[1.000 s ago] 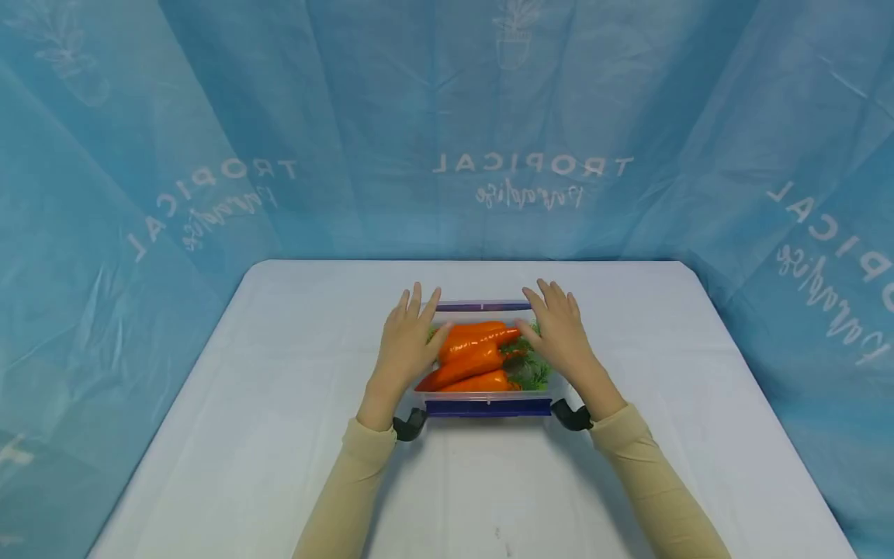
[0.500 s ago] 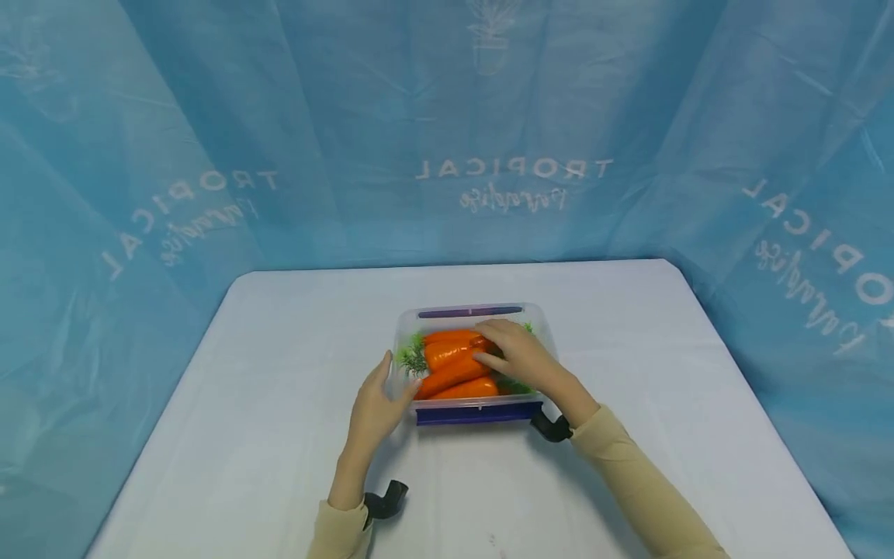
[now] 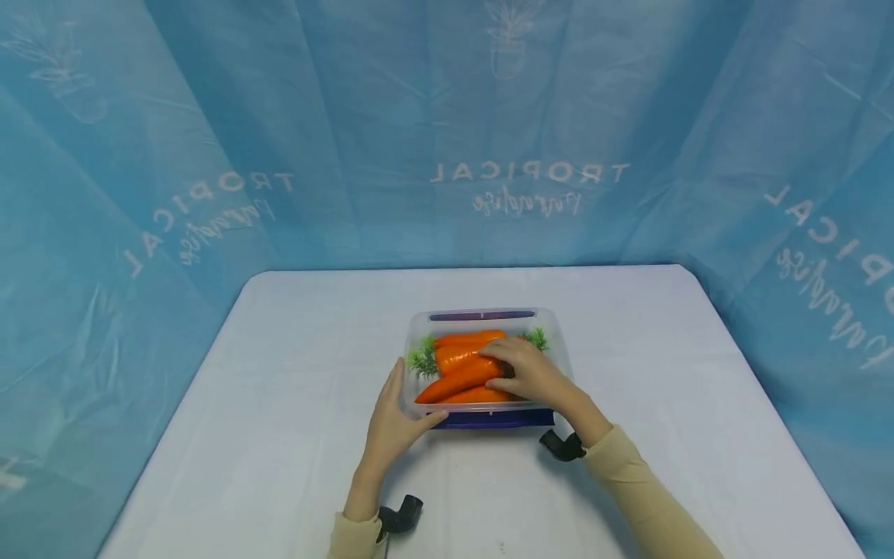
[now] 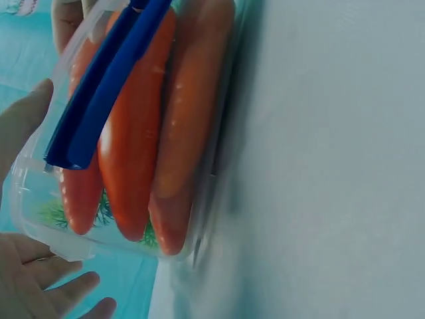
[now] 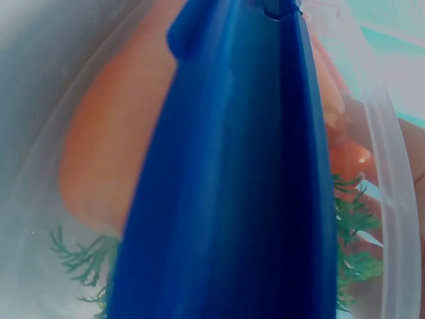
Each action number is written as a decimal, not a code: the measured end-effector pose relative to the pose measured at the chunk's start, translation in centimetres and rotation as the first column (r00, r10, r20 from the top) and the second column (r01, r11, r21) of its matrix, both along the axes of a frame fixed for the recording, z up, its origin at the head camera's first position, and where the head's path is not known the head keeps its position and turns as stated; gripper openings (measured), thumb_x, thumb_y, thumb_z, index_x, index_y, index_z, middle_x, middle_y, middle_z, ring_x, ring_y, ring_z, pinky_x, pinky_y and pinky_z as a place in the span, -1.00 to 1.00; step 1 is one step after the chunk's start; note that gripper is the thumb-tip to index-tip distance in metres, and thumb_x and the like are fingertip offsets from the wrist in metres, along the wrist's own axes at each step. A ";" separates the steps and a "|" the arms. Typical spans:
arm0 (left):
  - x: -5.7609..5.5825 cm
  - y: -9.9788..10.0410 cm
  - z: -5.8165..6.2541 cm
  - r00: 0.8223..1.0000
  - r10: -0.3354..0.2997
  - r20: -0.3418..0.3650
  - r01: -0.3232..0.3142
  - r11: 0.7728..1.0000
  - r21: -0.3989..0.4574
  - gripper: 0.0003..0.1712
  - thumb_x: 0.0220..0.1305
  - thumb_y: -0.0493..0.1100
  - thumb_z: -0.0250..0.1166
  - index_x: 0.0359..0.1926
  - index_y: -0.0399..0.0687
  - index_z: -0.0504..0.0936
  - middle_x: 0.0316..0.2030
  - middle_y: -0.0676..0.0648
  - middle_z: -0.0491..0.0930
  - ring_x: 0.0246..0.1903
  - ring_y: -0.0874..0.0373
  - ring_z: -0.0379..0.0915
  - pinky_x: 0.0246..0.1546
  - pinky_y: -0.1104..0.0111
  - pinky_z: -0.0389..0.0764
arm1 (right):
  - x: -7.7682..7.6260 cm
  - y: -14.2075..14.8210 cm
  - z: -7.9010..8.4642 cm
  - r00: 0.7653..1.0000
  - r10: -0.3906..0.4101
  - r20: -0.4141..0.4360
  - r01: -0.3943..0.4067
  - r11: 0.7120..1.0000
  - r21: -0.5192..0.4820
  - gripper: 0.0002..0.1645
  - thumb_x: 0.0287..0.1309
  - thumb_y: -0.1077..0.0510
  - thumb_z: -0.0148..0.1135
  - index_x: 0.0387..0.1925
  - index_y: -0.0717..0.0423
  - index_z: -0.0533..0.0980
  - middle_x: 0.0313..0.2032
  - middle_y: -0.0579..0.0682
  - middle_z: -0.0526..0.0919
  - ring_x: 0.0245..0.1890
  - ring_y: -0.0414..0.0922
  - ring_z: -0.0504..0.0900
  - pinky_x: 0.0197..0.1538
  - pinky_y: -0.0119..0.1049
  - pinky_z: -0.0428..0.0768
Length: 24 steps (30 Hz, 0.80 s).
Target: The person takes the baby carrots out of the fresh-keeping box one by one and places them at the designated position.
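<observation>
Soft, even light fills the head view, laying faint shadows on the white table [image 3: 307, 435] and small glints on the carrots [image 3: 457, 376], while the left wrist view looks hazy and bluish and the right one blurs, its latch [image 5: 226, 173] close to the lens and soft-edged.

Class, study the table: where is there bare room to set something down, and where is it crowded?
The white table is bare left of the left hand, right of the container, in a strip between container and blue curtain, and nearer, between the sleeves. Crowded: the container's inside, where orange vegetables, greenery and the right hand share the space.
</observation>
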<state>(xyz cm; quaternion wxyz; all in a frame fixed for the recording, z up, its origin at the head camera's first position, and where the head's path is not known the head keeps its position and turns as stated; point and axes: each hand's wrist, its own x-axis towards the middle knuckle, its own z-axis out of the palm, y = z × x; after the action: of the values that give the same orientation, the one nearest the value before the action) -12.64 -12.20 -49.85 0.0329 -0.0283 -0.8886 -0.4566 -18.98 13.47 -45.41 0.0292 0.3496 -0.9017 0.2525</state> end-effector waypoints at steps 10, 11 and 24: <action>0.1 0.1 -0.8 0.998 0.045 -0.051 -0.047 0.998 -0.052 0.28 -0.20 0.17 0.55 0.45 -0.17 0.08 0.42 -0.24 0.15 0.39 -0.20 0.10 0.34 -0.12 0.22 | 0.5 0.8 0.3 0.992 -0.066 -0.109 0.055 0.993 -0.104 -0.40 -0.05 -0.03 0.46 0.06 0.06 0.57 0.01 0.05 0.64 0.03 0.02 0.58 0.13 0.00 0.56; 0.0 0.2 -0.9 0.997 0.040 -0.061 -0.043 0.998 -0.048 0.28 -0.20 0.17 0.55 0.45 -0.18 0.08 0.42 -0.24 0.15 0.39 -0.20 0.11 0.33 -0.12 0.22 | 0.6 1.1 0.5 0.988 -0.092 -0.121 0.075 0.987 -0.139 -0.40 -0.07 -0.02 0.47 0.05 0.09 0.57 0.00 0.06 0.64 0.02 0.02 0.59 0.10 -0.02 0.58; 0.1 -0.2 -1.2 0.988 0.027 -0.154 -0.044 0.993 -0.105 0.26 -0.21 0.20 0.54 0.44 -0.17 0.12 0.35 -0.27 0.28 0.32 -0.21 0.24 0.26 -0.09 0.35 | 1.2 8.2 2.0 0.805 -0.571 -0.157 0.494 0.794 -0.355 -0.41 -0.15 0.17 0.52 0.00 0.23 0.57 -0.14 0.17 0.66 -0.30 0.01 0.59 -0.29 -0.17 0.60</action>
<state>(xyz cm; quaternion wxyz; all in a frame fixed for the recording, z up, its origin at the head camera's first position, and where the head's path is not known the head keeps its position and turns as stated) -12.53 -12.35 -51.09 0.1073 -0.0489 -0.9073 -0.4036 -17.79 21.70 -43.45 0.2681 0.1003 -0.9035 0.3188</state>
